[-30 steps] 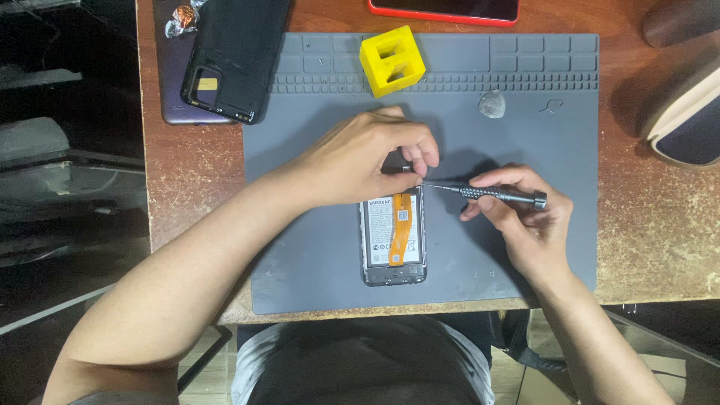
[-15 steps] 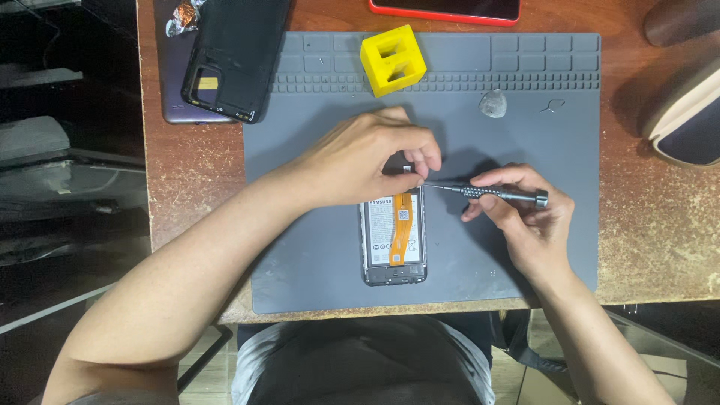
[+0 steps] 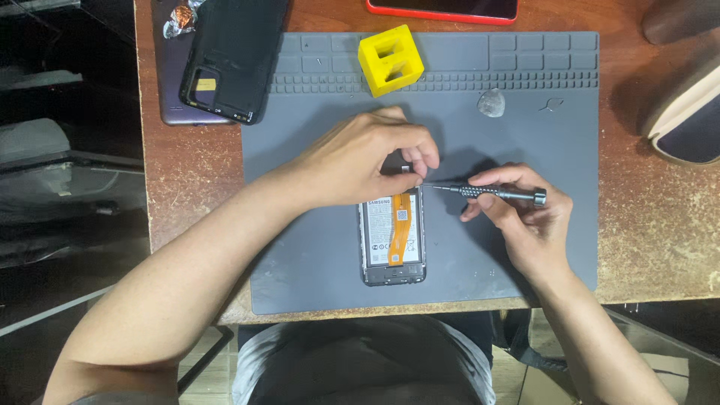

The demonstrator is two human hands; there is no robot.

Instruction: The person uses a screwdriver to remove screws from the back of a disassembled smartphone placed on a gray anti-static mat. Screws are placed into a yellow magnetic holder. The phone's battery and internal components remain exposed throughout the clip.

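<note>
From the head view, an opened phone [image 3: 392,236], back removed, with a pale battery and an orange flex ribbon, is seen flat on a matte grey mat [image 3: 315,247]. Its top end is pinched by the left hand [image 3: 367,161], fingers pressed together. A slim knurled metal screwdriver [image 3: 487,192] is pinched by the right hand [image 3: 525,217], its tip beside the left grip. A yellow block [image 3: 390,60] stands beyond.

phone [image 3: 392,251] on mat [image 3: 315,247] centre | block [image 3: 390,60] behind it | back cover [image 3: 234,56] far left, off mat

grey mat [image 3: 315,247]; yellow block [image 3: 390,60]; orange ribbon cable [image 3: 400,225]; silver knurled screwdriver [image 3: 487,193].
</note>
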